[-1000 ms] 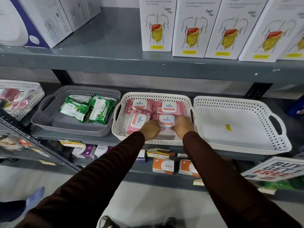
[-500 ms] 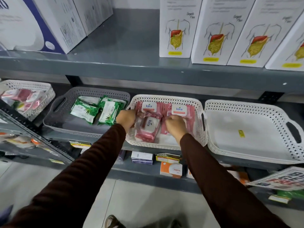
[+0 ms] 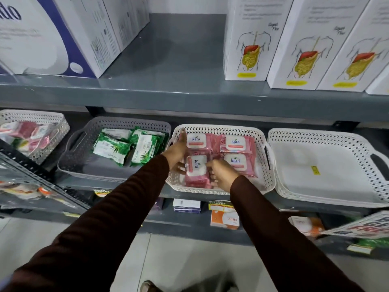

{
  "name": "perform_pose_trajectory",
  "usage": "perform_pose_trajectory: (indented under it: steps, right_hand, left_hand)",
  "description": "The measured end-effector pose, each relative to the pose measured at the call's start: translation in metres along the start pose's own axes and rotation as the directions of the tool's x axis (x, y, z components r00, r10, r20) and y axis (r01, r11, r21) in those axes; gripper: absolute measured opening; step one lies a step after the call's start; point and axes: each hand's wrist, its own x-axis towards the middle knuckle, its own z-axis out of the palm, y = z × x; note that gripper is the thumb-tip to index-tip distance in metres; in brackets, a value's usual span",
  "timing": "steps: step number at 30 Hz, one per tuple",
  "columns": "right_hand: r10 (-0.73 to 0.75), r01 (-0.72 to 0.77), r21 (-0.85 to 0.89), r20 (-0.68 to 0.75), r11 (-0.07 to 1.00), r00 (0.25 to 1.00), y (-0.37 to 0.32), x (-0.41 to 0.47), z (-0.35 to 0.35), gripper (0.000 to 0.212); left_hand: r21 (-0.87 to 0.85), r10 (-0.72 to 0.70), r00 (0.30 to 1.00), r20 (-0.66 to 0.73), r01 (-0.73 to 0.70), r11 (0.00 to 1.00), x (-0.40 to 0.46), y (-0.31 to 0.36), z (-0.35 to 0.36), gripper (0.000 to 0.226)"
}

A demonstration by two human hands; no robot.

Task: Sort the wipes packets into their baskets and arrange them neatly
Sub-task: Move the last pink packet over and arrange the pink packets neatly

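Note:
Several pink wipes packets fill a white perforated basket (image 3: 221,130) on the middle shelf. Three lie flat with labels upright: back left (image 3: 196,141), back right (image 3: 235,142), front right (image 3: 235,162). The front-left pink packet (image 3: 196,167) is turned sideways. My left hand (image 3: 175,153) holds its left edge, fingers stretched along the basket's left wall. My right hand (image 3: 223,173) grips its right edge. A grey basket (image 3: 84,165) to the left holds several green wipes packets (image 3: 111,149).
An empty white basket (image 3: 328,175) stands to the right. A white basket (image 3: 52,131) with mixed pink packets sits far left. White boxes (image 3: 248,39) line the upper shelf. Small cartons (image 3: 224,218) sit on the lower shelf, and a sale sign (image 3: 366,227) hangs at right.
My left hand moved from the grey basket's edge into the white basket. Both hands now hold the front-left pink packet, which has turned sideways. The front-right packet is now uncovered.

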Motion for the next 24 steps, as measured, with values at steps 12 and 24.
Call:
perform_pose_trajectory:
  steps: [12,24]
  right_hand:
    - [-0.014,0.007,-0.177,-0.042,0.984,0.999,-0.01,-0.028,-0.015,0.036]
    - [-0.18,0.176,-0.177,-0.011,0.968,0.984,-0.008,-0.029,0.011,0.022]
  left_hand:
    - [0.562,0.275,0.953,-0.129,-0.158,0.812,0.011,0.0,-0.003,0.052]
    - [0.05,-0.055,0.997,0.051,0.053,0.997,-0.002,-0.003,-0.018,0.09]
